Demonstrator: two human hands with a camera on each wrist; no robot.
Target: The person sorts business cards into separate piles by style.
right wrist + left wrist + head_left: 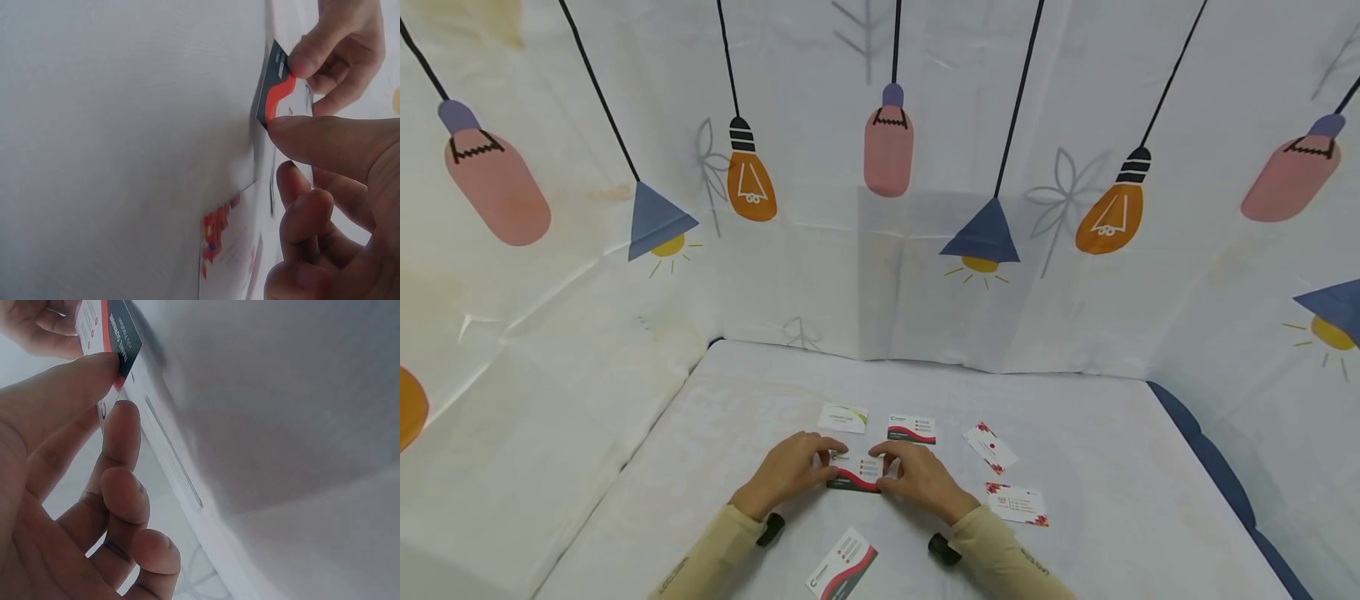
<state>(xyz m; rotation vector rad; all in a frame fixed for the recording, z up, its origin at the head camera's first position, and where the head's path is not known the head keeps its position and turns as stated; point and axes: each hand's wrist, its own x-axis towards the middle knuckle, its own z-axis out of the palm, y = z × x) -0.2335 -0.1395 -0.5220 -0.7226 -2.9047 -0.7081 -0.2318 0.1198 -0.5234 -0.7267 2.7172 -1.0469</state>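
Between both hands is a business card [859, 472], white with a red wave and a dark band along its near edge. My left hand [790, 472] pinches its left end between thumb and fingers. At the right end, my right hand [923, 478] grips it the same way. In the left wrist view the thumb presses on the dark band of the card [125, 328], and the other fingers curl loosely below. The right wrist view has the card [279, 84] tilted slightly over the white cloth, with both thumbs on its near edge.
Beyond the hands lie a green-and-white card [843, 417] and a red-waved card [912, 428]. Two floral cards [990, 448] [1017, 504] rest to the right. Another red-waved card [842, 564] lies nearer, on the white-covered table [1120, 483]. A lamp-printed sheet [805, 275] hangs behind.
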